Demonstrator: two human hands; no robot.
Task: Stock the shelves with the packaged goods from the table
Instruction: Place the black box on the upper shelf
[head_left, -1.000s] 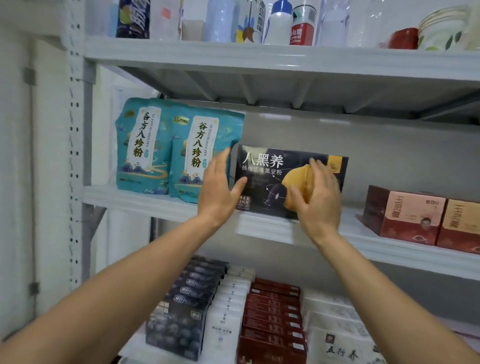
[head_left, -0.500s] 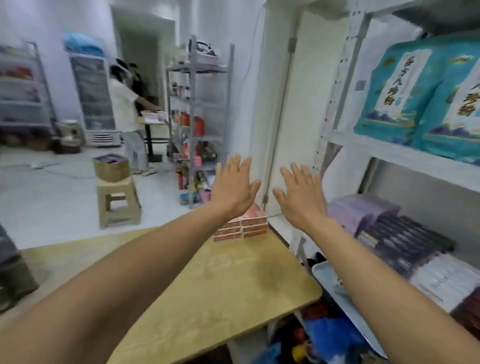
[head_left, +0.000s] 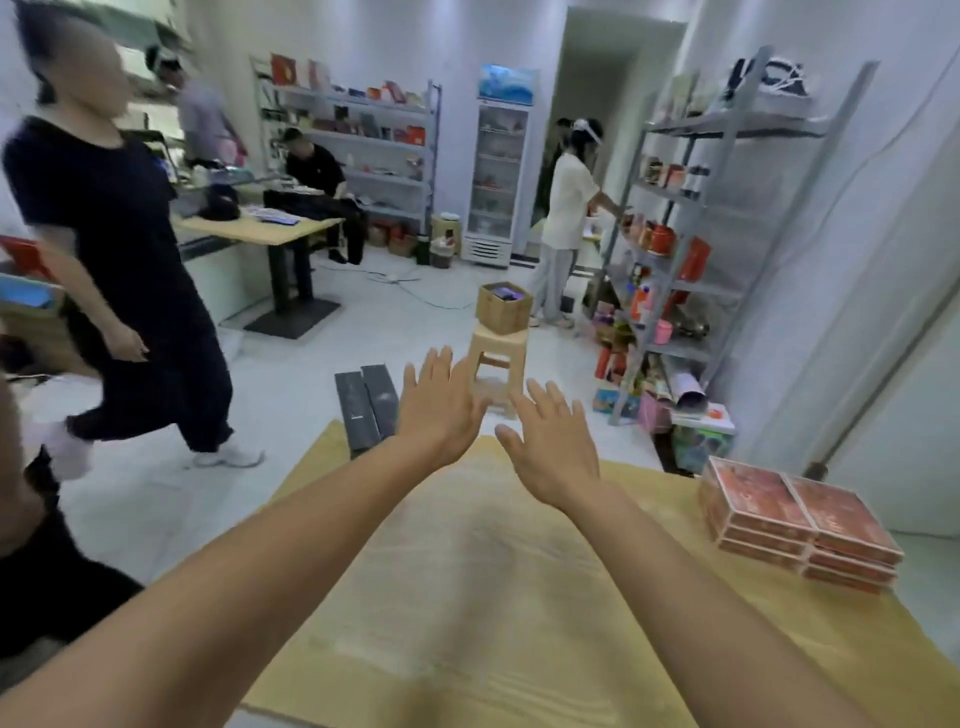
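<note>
Grips spread and empty on left hand (head_left: 439, 410) and right hand (head_left: 553, 452). Two long flat black boxes (head_left: 363, 410) lie at the far edge of the pale wooden counter (head_left: 467, 597), just beside the left hand, lengthwise away.

Both forearms (head_left: 291, 561) and the table (head_left: 467, 571) run off the bottom edge. Print on the red boxes (head_left: 795, 514) at lower right is blurred. The person in dark clothes (head_left: 119, 249) at left is motion-smeared. Goods on the shelf rack (head_left: 727, 218) at upper right are too small to tell apart.
</note>
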